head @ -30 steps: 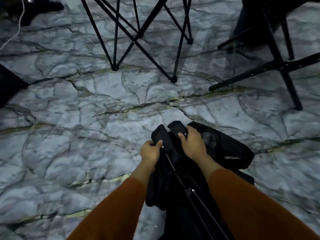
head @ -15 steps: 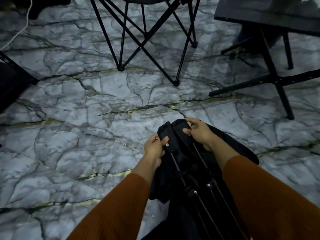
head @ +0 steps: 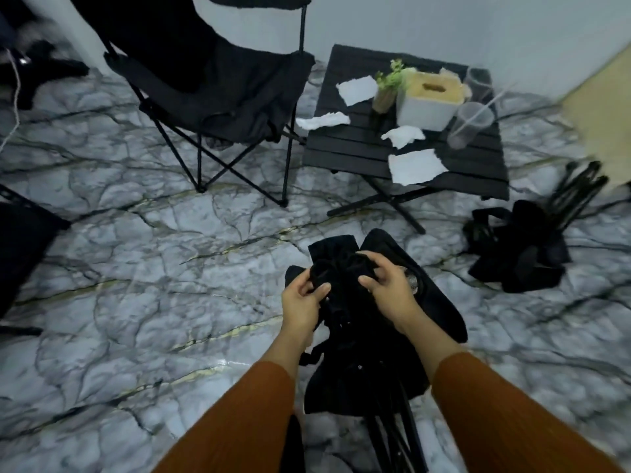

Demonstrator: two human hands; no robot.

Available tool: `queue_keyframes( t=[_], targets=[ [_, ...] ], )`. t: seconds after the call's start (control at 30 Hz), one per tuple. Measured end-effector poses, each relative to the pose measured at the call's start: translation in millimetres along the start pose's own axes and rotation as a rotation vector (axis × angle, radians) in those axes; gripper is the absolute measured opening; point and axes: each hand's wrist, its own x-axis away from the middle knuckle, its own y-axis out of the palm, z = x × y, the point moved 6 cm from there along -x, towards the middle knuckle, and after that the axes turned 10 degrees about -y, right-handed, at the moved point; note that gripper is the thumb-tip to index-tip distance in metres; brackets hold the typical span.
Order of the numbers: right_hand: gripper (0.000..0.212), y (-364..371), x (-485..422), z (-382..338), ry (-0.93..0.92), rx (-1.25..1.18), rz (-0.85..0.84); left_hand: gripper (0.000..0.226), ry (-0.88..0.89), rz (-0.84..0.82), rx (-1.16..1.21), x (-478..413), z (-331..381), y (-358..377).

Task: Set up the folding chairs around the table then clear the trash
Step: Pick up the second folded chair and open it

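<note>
**Folded chair** (head: 362, 339): black fabric and rods in one bundle, standing upright on the marble floor (head: 136, 274) directly in front of the person. It is near the counter's front edge but apart from it. The left hand (head: 302, 302) pinches the fabric at the bundle's upper left edge. The right hand (head: 389, 291) curls over the bunched top from the other side. The grip on opposite sides is apparently there so the frame can be pulled apart and opened.

**Open chair** (head: 218, 93): unfolded and standing beside the counter's left side. Judged already set in place.

**Second folded chair** (head: 522, 264): lying on the floor to the right of the counter, legs pointing up and away. Neither hand touches it; it is likely next in line.

**Counter** (head: 345, 153): low, with a black slatted top. It carries:
- torn paper pieces (head: 415, 167), scattered across the front and left, one overhanging the left edge
- a tissue box (head: 426, 100)
- a small plant (head: 389, 83)
- clear plastic cups (head: 473, 122) with straws, at the right

The paper and cups read as the trash, left lying there for the clearing step, which has not begun.
</note>
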Motion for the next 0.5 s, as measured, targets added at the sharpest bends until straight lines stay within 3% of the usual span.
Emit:
queue_keyframes(
  t=[0.13,0.3,0.4,0.5],
  targets=[
    [0.041,-78,71,-72,-0.127,-0.002,0.117,0.031,0.139,-0.133,-0.147,88,48,68],
    [0.04,-188,149,-135,-0.204,0.024,0.394,0.034,0.378,-0.164,-0.387,176,120,120],
    [0.044,-241,192,-146,-0.153,0.051,0.466,0.03,0.537,-0.171,-0.61,219,160,114],
    [0.049,-290,240,-147,-0.109,0.044,0.575,0.031,0.611,-0.077,-0.743,250,194,74]
  ],
)
